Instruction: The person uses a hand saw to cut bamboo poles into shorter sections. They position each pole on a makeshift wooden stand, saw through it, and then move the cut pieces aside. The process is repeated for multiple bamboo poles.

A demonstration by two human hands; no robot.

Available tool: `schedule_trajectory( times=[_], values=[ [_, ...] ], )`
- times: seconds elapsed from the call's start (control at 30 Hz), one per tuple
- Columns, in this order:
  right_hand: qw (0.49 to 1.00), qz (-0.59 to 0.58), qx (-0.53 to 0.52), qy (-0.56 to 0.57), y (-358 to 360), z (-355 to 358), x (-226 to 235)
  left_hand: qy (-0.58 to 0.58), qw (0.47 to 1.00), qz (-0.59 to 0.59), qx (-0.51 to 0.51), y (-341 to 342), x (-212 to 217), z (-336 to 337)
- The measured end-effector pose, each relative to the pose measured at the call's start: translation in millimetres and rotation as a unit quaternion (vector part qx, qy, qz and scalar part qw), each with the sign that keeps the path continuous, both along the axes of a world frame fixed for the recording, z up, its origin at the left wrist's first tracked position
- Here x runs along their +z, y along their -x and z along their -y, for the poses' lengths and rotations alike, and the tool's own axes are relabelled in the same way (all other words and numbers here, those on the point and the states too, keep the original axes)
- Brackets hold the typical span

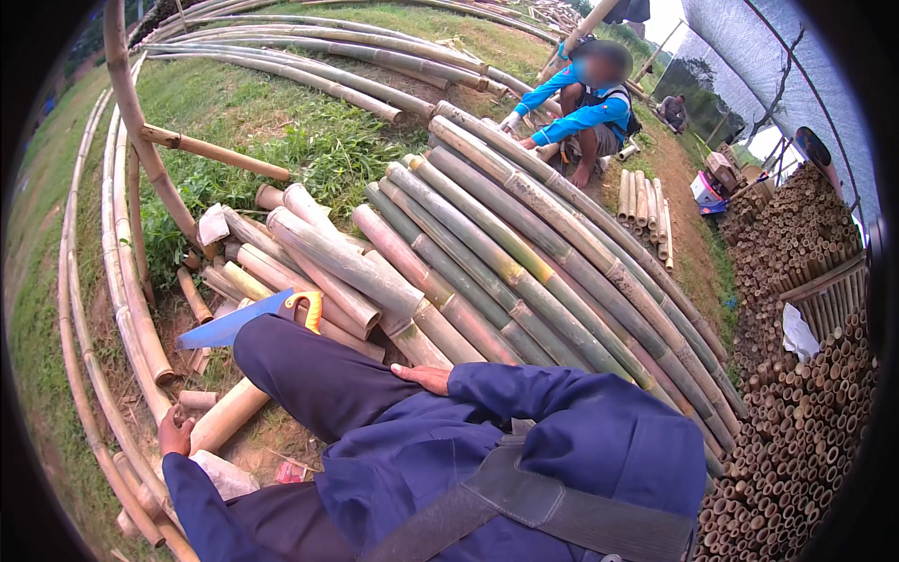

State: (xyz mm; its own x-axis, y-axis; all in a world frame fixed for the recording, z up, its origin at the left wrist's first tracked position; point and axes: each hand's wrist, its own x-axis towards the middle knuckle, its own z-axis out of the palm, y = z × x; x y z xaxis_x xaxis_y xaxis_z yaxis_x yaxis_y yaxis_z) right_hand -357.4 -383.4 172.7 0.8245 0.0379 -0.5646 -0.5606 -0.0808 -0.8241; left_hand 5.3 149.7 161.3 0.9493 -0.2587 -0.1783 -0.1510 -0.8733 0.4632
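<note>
At the lower left my left hand (176, 434) has its fingers curled, close to the end of a cut bamboo length (228, 418) and a short bamboo offcut (198, 400). What it grips, if anything, I cannot make out. My right hand (423, 377) lies with its fingers out on my dark trouser leg (314, 370), holding nothing. Beyond that knee, a handsaw (239, 317) with a blue blade and yellow-orange handle rests by a heap of cut bamboo tubes (346, 253).
Long green bamboo poles (552, 272) lie side by side ahead and right. A co-worker in a blue shirt (590, 114) squats at their far end. Stacked short bamboo tubes (796, 421) fill the right side. A leaning bamboo post (140, 131) stands left.
</note>
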Motion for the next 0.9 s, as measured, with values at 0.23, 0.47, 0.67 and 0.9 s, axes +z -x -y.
schedule_trajectory(
  times=[0.23, 0.47, 0.67, 0.9],
  values=[
    [0.986, 0.101, 0.09, 0.094, -0.9, 22.2, -88.4, 0.031, 0.999, -0.036, 0.003, -11.4, -21.2, 5.5],
    [0.995, -0.024, 0.014, -0.1, -16.8, 44.6, -127.8, 0.017, 1.0, -0.016, 0.006, -7.2, -12.0, 10.0],
    [0.988, -0.068, 0.057, -0.124, -17.8, 56.0, -172.3, 0.033, 0.999, -0.019, 0.001, -13.2, -25.7, 12.8],
    [0.995, 0.046, 0.053, 0.075, -24.5, 28.4, -155.1, 0.037, 0.999, 0.008, 0.014, -1.7, -7.3, 2.5]
  ],
)
